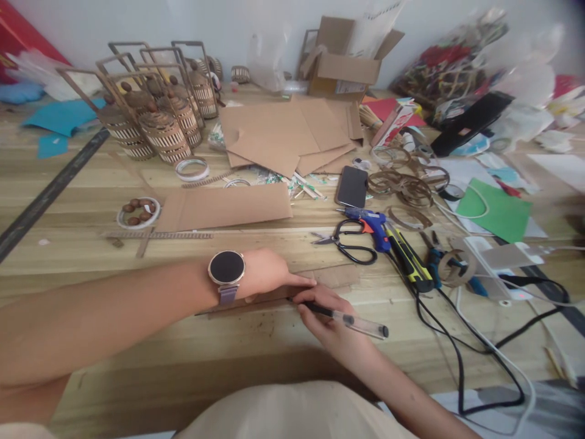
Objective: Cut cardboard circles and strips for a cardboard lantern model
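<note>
My left hand [267,273], with a watch [227,267] on its wrist, lies over a narrow cardboard strip [336,275] near the table's front. Its index finger stretches out along the strip; the other fingers are mostly hidden beneath the hand. Just right of it, my right hand [329,314] pinches a black pen with a clear cap end [361,324], its tip at the cardboard. Behind the hands lies a larger cardboard piece [228,206].
Scissors [354,242], a blue glue gun [372,224], a yellow cutter [409,259] and cables lie to the right. Bamboo lanterns [164,131] stand at the back left. A phone [351,186] and stacked cardboard [283,131] lie farther back.
</note>
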Tool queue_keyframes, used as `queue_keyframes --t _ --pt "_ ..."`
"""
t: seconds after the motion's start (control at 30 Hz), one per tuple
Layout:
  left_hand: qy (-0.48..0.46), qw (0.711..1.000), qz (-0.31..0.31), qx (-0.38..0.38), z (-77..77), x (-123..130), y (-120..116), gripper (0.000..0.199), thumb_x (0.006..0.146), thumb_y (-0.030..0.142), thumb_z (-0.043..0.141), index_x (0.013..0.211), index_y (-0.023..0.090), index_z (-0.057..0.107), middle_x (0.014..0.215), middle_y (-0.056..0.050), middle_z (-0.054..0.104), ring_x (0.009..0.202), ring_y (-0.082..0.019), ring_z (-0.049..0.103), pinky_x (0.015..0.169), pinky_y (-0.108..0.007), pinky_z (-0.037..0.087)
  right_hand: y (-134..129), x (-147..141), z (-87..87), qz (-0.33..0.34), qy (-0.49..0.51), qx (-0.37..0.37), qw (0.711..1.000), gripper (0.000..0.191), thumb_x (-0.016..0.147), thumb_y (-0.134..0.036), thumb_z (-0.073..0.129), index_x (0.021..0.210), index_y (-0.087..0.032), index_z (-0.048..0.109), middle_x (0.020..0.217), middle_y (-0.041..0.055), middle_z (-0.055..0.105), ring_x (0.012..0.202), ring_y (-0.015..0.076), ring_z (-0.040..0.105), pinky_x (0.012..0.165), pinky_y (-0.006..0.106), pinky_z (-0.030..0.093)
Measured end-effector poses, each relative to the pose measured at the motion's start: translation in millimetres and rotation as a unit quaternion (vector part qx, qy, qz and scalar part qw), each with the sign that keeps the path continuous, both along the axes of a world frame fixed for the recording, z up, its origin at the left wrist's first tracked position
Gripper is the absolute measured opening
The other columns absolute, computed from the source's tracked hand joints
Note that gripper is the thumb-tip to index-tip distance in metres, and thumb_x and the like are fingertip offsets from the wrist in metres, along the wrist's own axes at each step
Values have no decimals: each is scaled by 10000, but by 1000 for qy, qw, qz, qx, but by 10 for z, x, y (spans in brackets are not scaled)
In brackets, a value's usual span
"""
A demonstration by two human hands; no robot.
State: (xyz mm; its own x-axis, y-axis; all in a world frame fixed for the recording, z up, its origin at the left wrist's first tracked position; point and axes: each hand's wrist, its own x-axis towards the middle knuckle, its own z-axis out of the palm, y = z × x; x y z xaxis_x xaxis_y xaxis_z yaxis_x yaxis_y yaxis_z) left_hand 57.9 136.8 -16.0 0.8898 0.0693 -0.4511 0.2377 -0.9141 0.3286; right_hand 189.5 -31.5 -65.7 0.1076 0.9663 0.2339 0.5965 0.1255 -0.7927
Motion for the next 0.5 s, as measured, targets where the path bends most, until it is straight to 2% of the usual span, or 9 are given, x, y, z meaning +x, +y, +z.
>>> queue_keyframes --t 0.1,0.27,0.4,0.5 --pt "70 998 -5 1 36 20 4 978 811 -95 583 1530 523 340 484 114 632 474 -149 557 642 -221 412 -65 189 29 -45 -4 -20 999 130 885 -251 605 860 -251 732 838 35 791 806 220 749 771 343 608" --pt "114 993 -23 7 160 73 -7 1035 781 -122 591 1550 506 302 454 106 605 462 -162 541 591 -212 381 -229 633 85 -141 -34 -78 986 178 864 -351 613 826 -242 748 817 45 797 726 234 747 644 334 612" --pt "102 995 -8 -18 136 83 2 960 797 -105 607 1531 471 381 336 118 473 407 -159 481 580 -208 398 -333 928 152 -209 -85 -71 972 204 827 -398 608 775 -242 728 810 60 794 745 263 745 582 339 589" --pt "94 995 -7 -15 131 88 -1 1009 742 -124 648 1514 479 408 325 131 458 388 -156 463 621 -226 443 -352 949 216 -222 -93 -62 969 194 827 -395 605 768 -243 711 765 55 779 729 259 739 524 318 557"
